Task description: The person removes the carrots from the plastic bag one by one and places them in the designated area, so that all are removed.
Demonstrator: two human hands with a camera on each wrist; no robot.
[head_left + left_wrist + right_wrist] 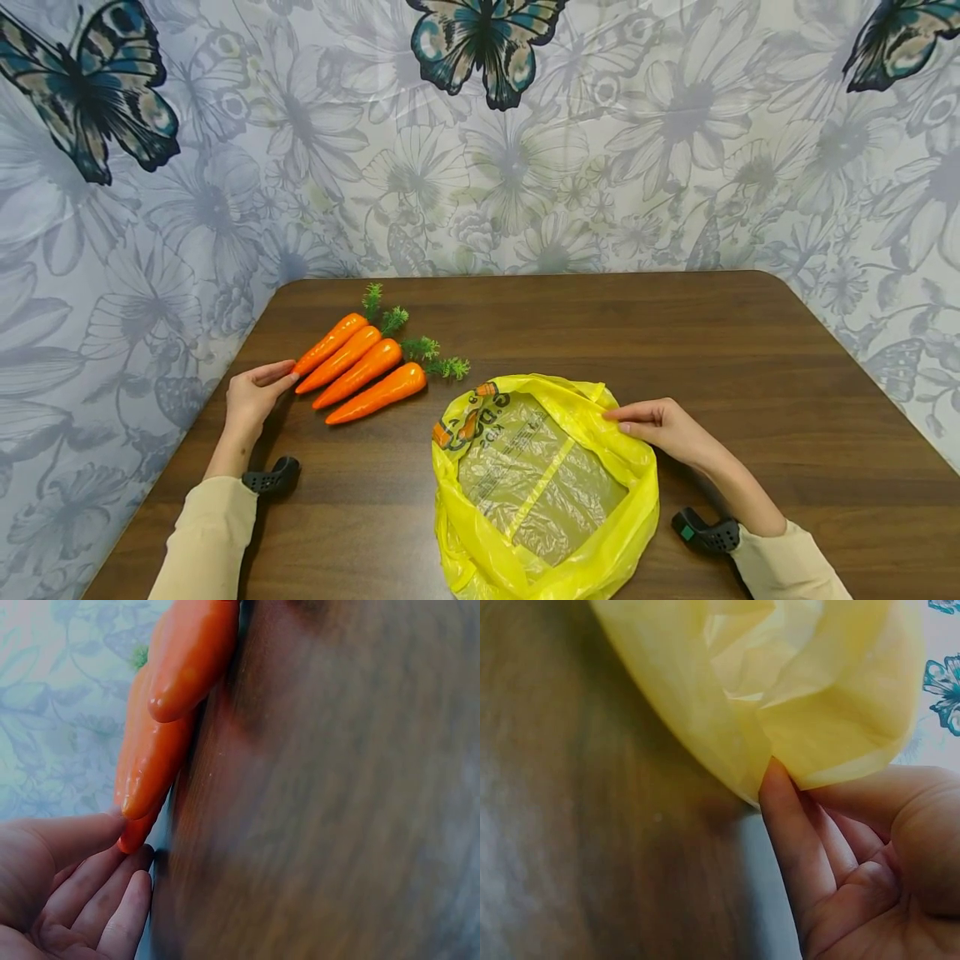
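Several orange toy-like carrots (377, 394) with green tops lie side by side on the table, tips toward the left. My left hand (253, 398) pinches the tip of the farthest carrot (330, 342); in the left wrist view the thumb and fingers (126, 919) are around that tip (135, 834). A yellow plastic bag (633, 500) stands with its mouth wide and its rim rolled outward. My right hand (663, 427) pinches the bag's right rim between thumb and fingers, seen also in the right wrist view on the yellow film (832, 735).
The brown wooden table (750, 358) extends behind and to the right of the bag. Its far edge meets a floral wall covering (525, 192) with butterfly decorations (487, 46). Black bands (272, 477) are on both wrists.
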